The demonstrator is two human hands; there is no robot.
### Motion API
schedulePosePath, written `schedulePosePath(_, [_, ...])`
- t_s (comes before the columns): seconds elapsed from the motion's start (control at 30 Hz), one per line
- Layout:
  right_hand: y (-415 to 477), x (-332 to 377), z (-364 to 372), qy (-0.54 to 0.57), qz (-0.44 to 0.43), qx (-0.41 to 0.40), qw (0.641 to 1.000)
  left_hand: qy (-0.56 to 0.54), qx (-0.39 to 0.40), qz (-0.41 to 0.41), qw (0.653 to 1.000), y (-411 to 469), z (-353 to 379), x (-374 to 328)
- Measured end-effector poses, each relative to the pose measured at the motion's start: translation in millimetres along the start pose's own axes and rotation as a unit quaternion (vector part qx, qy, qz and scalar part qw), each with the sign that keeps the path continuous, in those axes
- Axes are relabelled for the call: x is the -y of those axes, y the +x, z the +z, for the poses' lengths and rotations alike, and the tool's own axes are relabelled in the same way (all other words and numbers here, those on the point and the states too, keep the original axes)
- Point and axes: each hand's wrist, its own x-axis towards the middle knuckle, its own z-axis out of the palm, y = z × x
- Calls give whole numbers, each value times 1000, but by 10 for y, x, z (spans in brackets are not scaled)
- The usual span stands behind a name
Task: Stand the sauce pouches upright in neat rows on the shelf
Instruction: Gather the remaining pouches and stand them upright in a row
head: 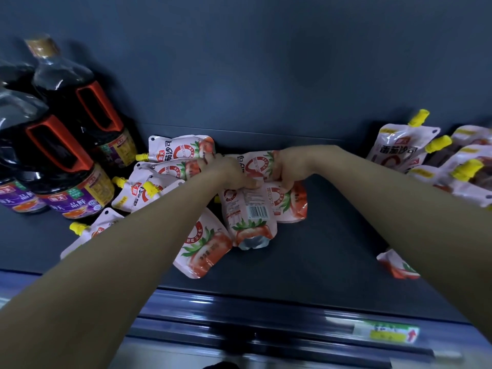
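**Both hands gather pouches mid-shelf**

The dark grey metal shelf [332, 249] meets a matching back wall, likely in a shop aisle. At nine o'clock stand two large dark soy-sauce bottles [66, 166] with red handles. Pink-and-white spouted plastic sauce pouches [170, 150] lie flat from nine o'clock to centre; others [399, 145] stand leaning at three. The left hand [226, 174] and right hand [290, 169], fingers curled, grip a centre cluster with the barcode-side pouch [253, 209] uppermost, probably to raise them together. A green price tag [386, 331] sits at five.

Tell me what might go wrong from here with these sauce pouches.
The left hand and right hand grip the middle pouches together; one may slip and flop over. The pouch near the shelf's front edge lies partly under the right forearm and could be swept off. The tumbled pile beside the bottles may slide further.
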Motion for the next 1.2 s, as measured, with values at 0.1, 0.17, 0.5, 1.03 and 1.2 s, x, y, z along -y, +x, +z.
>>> schedulePosePath(0.1, [-6,-31,15,45,7,32,998,-5,-20,5,1000,-47,-17,-55])
schedulePosePath(0.17, [-13,-45,23,66,8,34,997,-28,-8,23,999,-58,-27,-71])
schedulePosePath(0.5, [-39,-52,296,238,27,103,966,-132,-8,-20,991,-233,159,-192])
schedulePosePath(1.03, [-143,28,304,301,5,-28,953,-374,16,11,927,-714,-532,-61])
schedulePosePath(1.2, [-314,-61,118,320,7,-106,941,-256,-29,115,959,-952,-750,-82])
